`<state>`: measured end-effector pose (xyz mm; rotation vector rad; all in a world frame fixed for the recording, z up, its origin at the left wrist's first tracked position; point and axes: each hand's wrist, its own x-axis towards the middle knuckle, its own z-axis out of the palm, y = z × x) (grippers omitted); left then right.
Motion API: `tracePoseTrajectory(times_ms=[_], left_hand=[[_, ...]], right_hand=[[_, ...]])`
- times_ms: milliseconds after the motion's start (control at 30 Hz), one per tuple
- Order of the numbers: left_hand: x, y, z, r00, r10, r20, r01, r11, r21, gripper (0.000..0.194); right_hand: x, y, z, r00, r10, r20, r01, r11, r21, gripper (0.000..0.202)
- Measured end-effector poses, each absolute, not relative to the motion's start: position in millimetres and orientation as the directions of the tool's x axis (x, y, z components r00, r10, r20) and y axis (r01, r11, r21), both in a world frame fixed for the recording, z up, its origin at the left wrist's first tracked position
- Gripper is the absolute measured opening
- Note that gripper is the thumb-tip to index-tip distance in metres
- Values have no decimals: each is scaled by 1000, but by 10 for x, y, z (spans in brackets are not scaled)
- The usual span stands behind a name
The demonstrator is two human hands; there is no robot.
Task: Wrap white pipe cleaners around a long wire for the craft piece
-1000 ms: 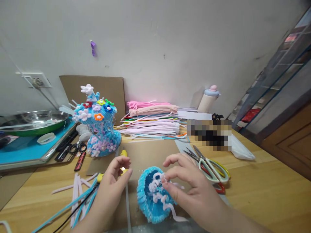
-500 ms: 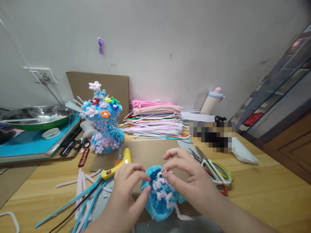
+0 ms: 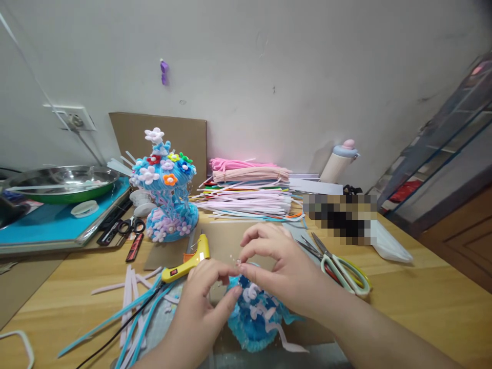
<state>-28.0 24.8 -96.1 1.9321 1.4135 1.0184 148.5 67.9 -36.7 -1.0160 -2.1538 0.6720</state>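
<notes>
Both hands meet over a fuzzy blue craft piece [image 3: 251, 323] that rests on the worktop [image 3: 415, 292] near its front edge, on a flat sheet of cardboard [image 3: 226, 241]. The left hand [image 3: 200, 307] is curled, its thumb and forefinger pinched together at the top rim of the blue craft piece, and the right hand [image 3: 280, 271] arches over the same rim with its fingertips pinched at the same spot; a tiny pale bit shows between the fingertips, too small to tell what it is. White curled strips [image 3: 261, 310] lie across the front of the blue craft piece, and one trails off below it. Just left of the blue craft piece lies a yellow glue gun [image 3: 188, 259], its black cord running toward the front left among loose blue and pink fuzzy sticks [image 3: 130, 302]. To the right of the blue craft piece lie scissors [image 3: 338, 261] with pale handles. Behind it and to the left stands a finished blue ornament [image 3: 167, 189] covered in small coloured flowers, and straight behind it a pile of fuzzy sticks [image 3: 246, 192] in pink, white and other colours lies against the wall. Far left of the blue craft piece a metal pan [image 3: 61, 180] sits on a blue board [image 3: 57, 223].
</notes>
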Motion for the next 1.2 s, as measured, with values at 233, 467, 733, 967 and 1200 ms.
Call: tracePoseTrajectory(times_ms=[233, 467, 733, 967, 1200], left_hand=[[-421, 207, -1020, 49, 997, -55, 363, 34, 931, 22], [-469, 151, -1126, -115, 989, 96, 427, -38, 903, 19], [-345, 87, -1126, 131, 963, 236, 733, -254, 631, 29], [-313, 203, -1124, 63, 998, -20, 435, -10, 900, 21], [-380, 281, -1146, 54, 980, -189, 75, 185, 980, 27]], right_hand=[[1735, 902, -457, -407, 856, 318, 410, 483, -774, 14], [1981, 980, -1193, -422, 890, -172, 302, -41, -952, 40], [1851, 851, -1316, -533, 780, -327, 85, -336, -938, 50], [1798, 778, -1396, -549, 770, -325, -63, -426, -903, 46], [1754, 649, -1212, -634, 732, -250, -304, -533, -789, 41]])
